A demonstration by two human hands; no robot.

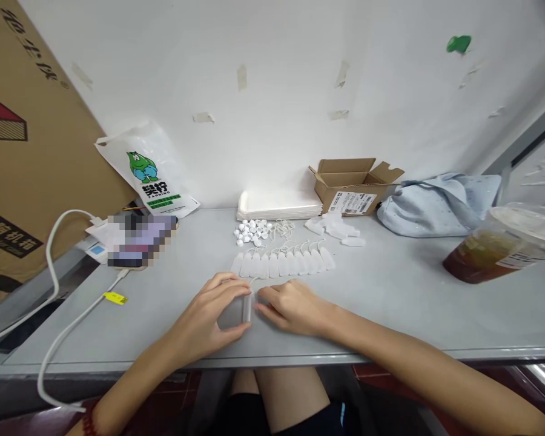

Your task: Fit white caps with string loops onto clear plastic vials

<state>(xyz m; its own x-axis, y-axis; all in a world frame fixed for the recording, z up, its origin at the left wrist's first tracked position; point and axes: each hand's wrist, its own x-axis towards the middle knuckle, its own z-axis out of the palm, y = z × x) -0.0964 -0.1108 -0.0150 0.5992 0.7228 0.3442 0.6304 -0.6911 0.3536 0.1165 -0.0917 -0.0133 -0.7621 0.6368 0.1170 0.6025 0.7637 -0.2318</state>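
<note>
My left hand is closed on a small translucent white plastic sleeve, fingertips at its top end and thumb at its bottom. A thin white string shows by that top end. Just to the right, my right hand is curled with its fingertips close to the sleeve; whether anything lies between them is hidden. Beyond both hands runs a row of similar white sleeves, each with a string loop at its top. Behind the row lie a heap of small white caps, a bundle of white strings and loose sleeves.
A stack of white trays and an open cardboard box stand against the wall. A blue cloth bag and a drink cup are on the right. Leftward are a phone, white cable, plastic bag and large carton.
</note>
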